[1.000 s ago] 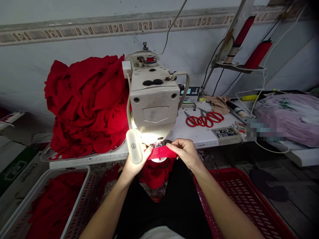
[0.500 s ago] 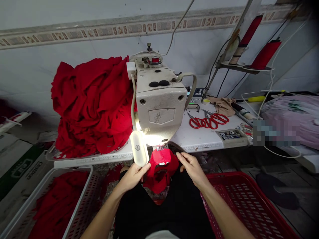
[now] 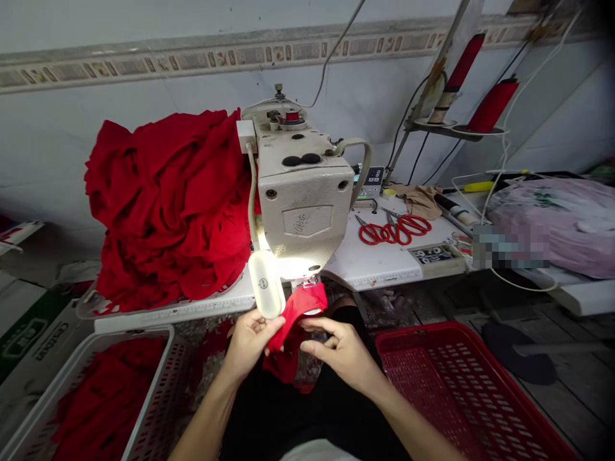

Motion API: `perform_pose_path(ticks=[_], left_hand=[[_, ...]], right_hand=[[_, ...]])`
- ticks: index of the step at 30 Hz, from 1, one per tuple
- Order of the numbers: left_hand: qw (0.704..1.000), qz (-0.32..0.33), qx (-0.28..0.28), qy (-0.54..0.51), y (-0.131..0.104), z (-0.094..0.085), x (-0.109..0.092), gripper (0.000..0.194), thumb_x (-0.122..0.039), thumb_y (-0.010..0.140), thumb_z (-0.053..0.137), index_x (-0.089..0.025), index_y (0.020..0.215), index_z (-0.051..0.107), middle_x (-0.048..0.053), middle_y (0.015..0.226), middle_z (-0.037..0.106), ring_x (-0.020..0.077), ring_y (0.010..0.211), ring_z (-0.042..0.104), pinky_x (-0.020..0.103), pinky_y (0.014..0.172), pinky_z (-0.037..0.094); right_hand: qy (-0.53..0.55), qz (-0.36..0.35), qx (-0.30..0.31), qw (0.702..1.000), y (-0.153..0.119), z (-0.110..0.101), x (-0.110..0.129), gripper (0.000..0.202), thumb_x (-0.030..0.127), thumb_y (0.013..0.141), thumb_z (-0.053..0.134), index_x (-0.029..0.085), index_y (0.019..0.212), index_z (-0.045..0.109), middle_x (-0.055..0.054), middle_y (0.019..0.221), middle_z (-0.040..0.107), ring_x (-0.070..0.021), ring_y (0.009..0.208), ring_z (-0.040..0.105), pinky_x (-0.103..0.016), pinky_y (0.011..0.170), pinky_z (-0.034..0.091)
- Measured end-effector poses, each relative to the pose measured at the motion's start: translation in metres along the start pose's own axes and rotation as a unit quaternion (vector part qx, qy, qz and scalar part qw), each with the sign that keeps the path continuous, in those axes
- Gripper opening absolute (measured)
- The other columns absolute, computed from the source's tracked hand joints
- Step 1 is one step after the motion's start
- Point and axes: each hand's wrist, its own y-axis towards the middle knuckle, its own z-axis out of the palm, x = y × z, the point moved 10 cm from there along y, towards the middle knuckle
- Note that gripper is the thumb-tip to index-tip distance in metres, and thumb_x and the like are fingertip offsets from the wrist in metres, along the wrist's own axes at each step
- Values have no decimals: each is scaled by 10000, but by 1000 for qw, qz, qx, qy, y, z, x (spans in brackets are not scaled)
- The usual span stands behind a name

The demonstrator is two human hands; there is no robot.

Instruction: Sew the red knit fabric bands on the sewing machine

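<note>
Pale wall point(image 3: 182, 91), left grip point(image 3: 250, 340) pinching red cloth point(image 3: 292, 312), right grip point(image 3: 342, 353) loosely parted beside it (contact unclear)

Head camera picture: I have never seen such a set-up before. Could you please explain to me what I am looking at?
A camera worn on the head looks forward and down, so this is roughly the wearer's view. The pale block is a sewing machine, with a lamp at its left. The left hand pinches red cloth, which reaches up to the machine. The right hand is open, close to the cloth; whether it touches is unclear. On the white table lie a heap of red fabric, left, and red-handled scissors, right.
</note>
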Motion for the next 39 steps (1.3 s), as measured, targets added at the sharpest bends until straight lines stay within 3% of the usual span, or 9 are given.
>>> perform_pose_path(ticks=[4, 8, 10, 14, 20, 24, 28, 33, 39], left_hand=[[987, 66, 148, -10, -23, 30, -17, 232, -320, 891, 760, -128, 762, 739, 72, 773, 712, 158, 694, 651, 258, 664, 515], [981, 126, 148, 12, -30, 34, -42, 205, -306, 869, 788, -164, 1015, 771, 106, 1017, 738, 196, 867, 669, 273, 741, 514], [967, 113, 222, 60, -33, 59, -43, 371, -325, 833, 826, -190, 1168, 743, 115, 1156, 721, 218, 967, 662, 275, 777, 516], [919, 82, 369, 111, -44, 101, -34, 243, -382, 852, 796, -149, 918, 776, 66, 883, 730, 171, 789, 632, 257, 730, 487], [968, -16, 238, 76, -24, 70, -8, 290, -409, 900, 741, -124, 857, 711, 8, 729, 612, 107, 642, 520, 209, 592, 395], [989, -25, 144, 15, -23, 48, -2, 320, -393, 898, 748, -133, 1076, 692, -46, 674, 513, 76, 526, 457, 191, 497, 363], [989, 70, 108, 77, -24, 37, -24, 265, -335, 953, 680, -154, 1120, 778, 30, 762, 653, 115, 598, 561, 224, 549, 428], [953, 213, 61, 207, -25, 28, -63, 226, -249, 990, 625, -168, 1071, 820, 68, 817, 737, 160, 716, 635, 265, 678, 477], [953, 195, 68, 221, -15, 29, -76, 277, -262, 1019, 557, -150, 941, 798, 62, 830, 727, 175, 766, 640, 284, 761, 485]], right_hand=[[49, -11, 18, 999, -14, 7, 25, 360, 467, 965, 651, 131, 931, 773, -69, 827, 758, -152, 636, 635, -253, 589, 514], [-19, 47, 187, 981, -34, 31, 22, 393, 403, 962, 636, 142, 668, 638, 16, 578, 593, -96, 495, 501, -204, 464, 371], [-90, 34, 254, 962, -42, 33, 24, 405, 338, 888, 723, 152, 568, 556, 61, 509, 463, -65, 470, 383, -202, 437, 258], [-166, 14, 291, 942, -43, 15, 28, 359, 350, 766, 850, 144, 569, 633, 87, 495, 374, -59, 485, 285, -233, 442, 174], [-95, 35, 159, 982, -25, -27, 12, 277, 407, 905, 733, 154, 824, 813, 7, 653, 637, -120, 613, 502, -243, 561, 348], [4, 42, 85, 995, -18, -34, -4, 309, 440, 897, 737, 144, 850, 814, -42, 748, 715, -163, 682, 587, -262, 619, 424], [-15, 9, 55, 998, -15, -31, 7, 287, 418, 927, 710, 158, 867, 817, -56, 790, 741, -179, 713, 626, -274, 635, 451], [-108, -106, -21, 988, -15, -38, 52, 229, 362, 948, 697, 193, 853, 820, -43, 743, 721, -179, 673, 630, -295, 633, 461], [-122, -133, -75, 981, -9, -46, 69, 260, 364, 951, 684, 183, 810, 806, -53, 702, 702, -188, 648, 601, -310, 616, 464]])
